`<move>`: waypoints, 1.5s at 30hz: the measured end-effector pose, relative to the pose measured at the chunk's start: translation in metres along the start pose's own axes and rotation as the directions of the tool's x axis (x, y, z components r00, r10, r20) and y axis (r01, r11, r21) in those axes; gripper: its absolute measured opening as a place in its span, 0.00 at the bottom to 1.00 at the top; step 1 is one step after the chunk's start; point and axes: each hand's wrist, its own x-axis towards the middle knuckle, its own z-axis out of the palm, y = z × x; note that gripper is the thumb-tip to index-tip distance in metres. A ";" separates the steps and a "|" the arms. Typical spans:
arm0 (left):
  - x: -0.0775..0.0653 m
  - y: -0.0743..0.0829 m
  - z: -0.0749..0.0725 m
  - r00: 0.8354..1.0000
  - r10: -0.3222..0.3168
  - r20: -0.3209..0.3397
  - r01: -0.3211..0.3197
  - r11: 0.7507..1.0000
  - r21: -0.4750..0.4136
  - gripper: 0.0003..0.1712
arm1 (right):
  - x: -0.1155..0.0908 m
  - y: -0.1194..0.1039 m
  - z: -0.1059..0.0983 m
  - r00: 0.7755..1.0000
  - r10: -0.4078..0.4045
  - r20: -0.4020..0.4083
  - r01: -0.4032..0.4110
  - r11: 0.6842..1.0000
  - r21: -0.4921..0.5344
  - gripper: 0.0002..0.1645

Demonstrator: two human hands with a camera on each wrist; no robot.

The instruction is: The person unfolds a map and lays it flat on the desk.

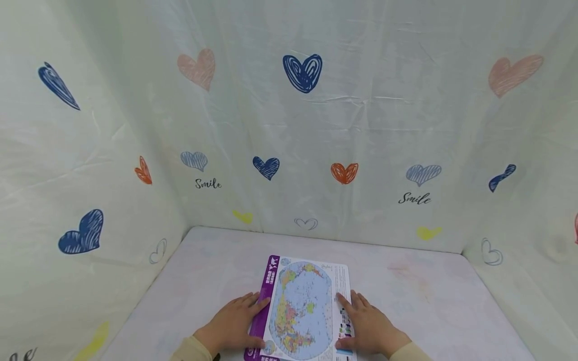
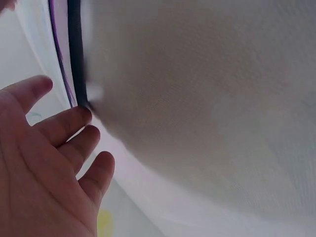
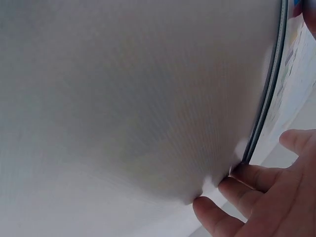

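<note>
Map (image 1: 302,306): flat on the counter (image 1: 217,260), between my left hand (image 1: 235,321) and right hand (image 1: 370,325) | Both: thumb and fingers apart, at its side edges, not clamped | Best way, I think: press both sides softly, the same, so it won't slip

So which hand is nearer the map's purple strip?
Left. The left hand lies at that edge, thumb and a finger over the purple strip; the right hand is across the map, at its opposite edge.
</note>
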 end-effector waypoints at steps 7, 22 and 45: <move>0.001 -0.001 0.001 1.000 0.001 -0.023 -0.003 0.999 -0.053 0.59 | 0.001 -0.002 0.001 0.999 0.040 0.020 -0.041 0.998 0.041 0.69; 0.006 0.003 -0.005 0.995 -0.101 -0.028 0.079 0.898 -0.433 0.51 | 0.003 -0.011 -0.003 0.995 0.081 -0.054 -0.075 0.991 0.108 0.70; 0.010 -0.006 -0.009 0.991 -0.105 0.078 0.130 0.732 -0.669 0.54 | 0.005 -0.003 -0.013 0.996 0.079 -0.040 -0.049 0.871 0.489 0.66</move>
